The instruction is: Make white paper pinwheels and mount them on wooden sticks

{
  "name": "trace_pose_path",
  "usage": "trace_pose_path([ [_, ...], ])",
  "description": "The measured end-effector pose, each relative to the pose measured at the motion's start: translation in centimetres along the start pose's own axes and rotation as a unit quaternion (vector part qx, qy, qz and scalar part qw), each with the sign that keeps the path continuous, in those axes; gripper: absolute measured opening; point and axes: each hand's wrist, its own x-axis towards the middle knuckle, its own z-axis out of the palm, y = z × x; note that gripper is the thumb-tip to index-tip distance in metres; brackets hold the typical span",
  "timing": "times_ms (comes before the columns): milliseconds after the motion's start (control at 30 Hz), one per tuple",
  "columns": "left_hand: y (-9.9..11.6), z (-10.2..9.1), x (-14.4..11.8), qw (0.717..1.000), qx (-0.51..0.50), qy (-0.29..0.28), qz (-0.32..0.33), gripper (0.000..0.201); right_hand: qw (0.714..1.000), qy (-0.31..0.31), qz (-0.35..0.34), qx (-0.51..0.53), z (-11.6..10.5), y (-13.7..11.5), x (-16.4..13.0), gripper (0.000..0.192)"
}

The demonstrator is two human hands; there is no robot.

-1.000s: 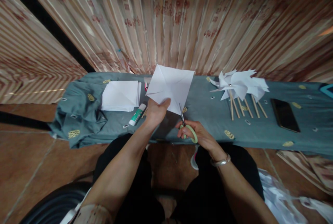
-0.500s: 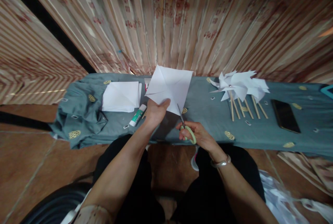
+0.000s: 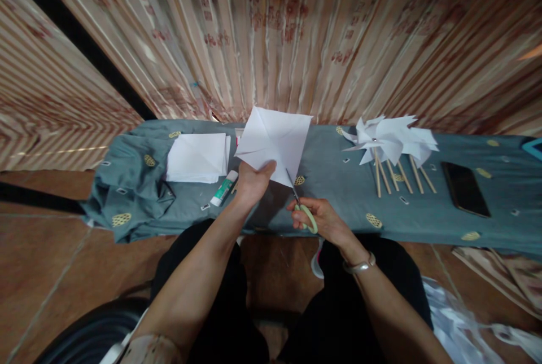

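Striped curtain fabric (image 3: 296, 31) fills the far background; below it a low worktop (image 3: 347, 206) is draped in grey-green cloth. At far left of the worktop a stack of white paper squares (image 3: 197, 156) is seen, with a glue stick (image 3: 224, 187) just beside its near right corner.

Centre: the left hand (image 3: 252, 180) is closed on the near edge of a creased white paper sheet (image 3: 275, 141), held up off the cloth and tilted. The right hand (image 3: 319, 218) is wrapped around green-handled scissors (image 3: 300, 206). The blades point up and far-left, tips touching the sheet's near right corner; blades look nearly shut, exact gap cannot be told. The sheet thus lies just far-left of the right fingers, along the scissors' long axis, with the left hand nearer to it.

Further right, finished paper pinwheels (image 3: 392, 138) on wooden sticks (image 3: 400, 175) are laid out, then a dark phone (image 3: 464, 188) well apart.
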Motion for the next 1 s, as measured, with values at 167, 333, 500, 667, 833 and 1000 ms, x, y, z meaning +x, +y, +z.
trace_pose_path([
  [167, 0.1, 0.1, -0.2, 1.0, 0.022, -0.002, -0.016, 0.026, 1.0, 0.003, 0.002, -0.009, 0.1, -0.5, -0.1, 0.053],
  [333, -0.2, 0.3, -0.4, 0.999, 0.042, -0.017, 0.001, 0.028, 1.0, 0.01, -0.019, -0.013, 0.1, -0.6, -0.1, 0.05],
  [500, 0.1, 0.2, -0.5, 0.998, 0.055, -0.021, -0.011, 0.024, 1.0, 0.015, -0.014, -0.018, 0.2, -0.6, -0.1, 0.049],
  [667, 0.2, 0.1, -0.5, 0.999, 0.04, -0.022, -0.015, 0.022, 1.0, 0.022, -0.007, -0.019, 0.3, -1.0, -0.1, 0.051],
  [833, 0.6, 0.2, -0.6, 0.999, 0.045, -0.019, -0.019, 0.022, 0.999, 0.014, -0.019, -0.03, 0.3, -1.0, -0.1, 0.049],
  [1000, 1.1, 0.5, -1.1, 0.998, 0.025, -0.046, -0.017, 0.024, 0.999, 0.014, -0.025, -0.03, 0.1, -0.6, 0.0, 0.049],
])
